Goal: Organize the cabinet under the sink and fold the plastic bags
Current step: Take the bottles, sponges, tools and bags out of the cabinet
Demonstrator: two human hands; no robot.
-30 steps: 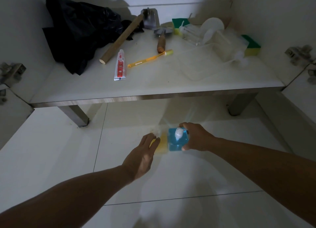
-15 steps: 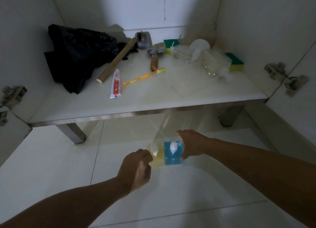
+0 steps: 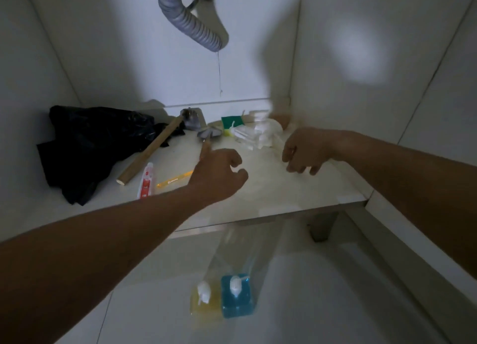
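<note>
So your left hand (image 3: 219, 173) and right hand (image 3: 304, 150) hover over the cabinet shelf (image 3: 258, 196), fingers loosely curled, each grip holding nothing. Black plastic bag (image 3: 87, 142) sits back left; blue (image 3: 236, 296) and yellow soap bottles (image 3: 205, 301) stand on the floor below.

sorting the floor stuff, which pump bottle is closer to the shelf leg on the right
The blue bottle; the yellow bottle stands on its other side, farther from the leg.

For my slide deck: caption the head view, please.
Both hands, left hand and right hand, reach over the cluttered cabinet shelf; two soap bottles stand on the floor.
</note>
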